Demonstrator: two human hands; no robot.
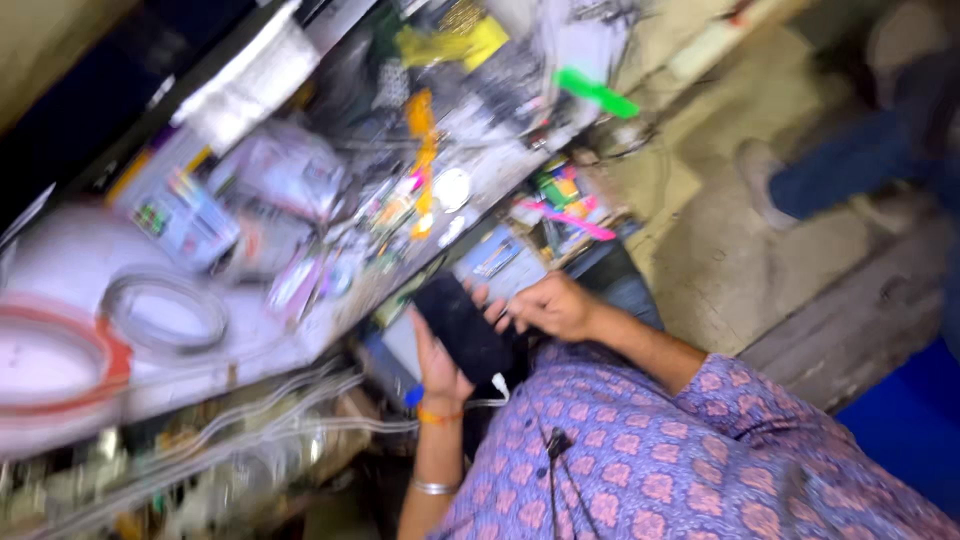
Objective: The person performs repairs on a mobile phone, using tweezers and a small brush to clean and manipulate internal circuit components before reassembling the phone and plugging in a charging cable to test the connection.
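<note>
We hold black phone (462,328) w/ both hands, just in front of cluttered worktop (250,345) edge. Left hand (437,368) grip wrapped under phone; right hand (552,306) grip pinching its upper end. White cable (497,388) at phone's lower end. Picture blurred.

- My left hand (437,365) cradles a black phone (463,328) from below; my right hand (553,306) touches its upper edge.
- A white cable (497,390) hangs at the phone's lower end.
- Beside them, a cluttered workbench (300,345) carries coiled wire (165,310) and blurred small parts.
- Another person's leg (835,175) stands on the floor, well apart.
</note>
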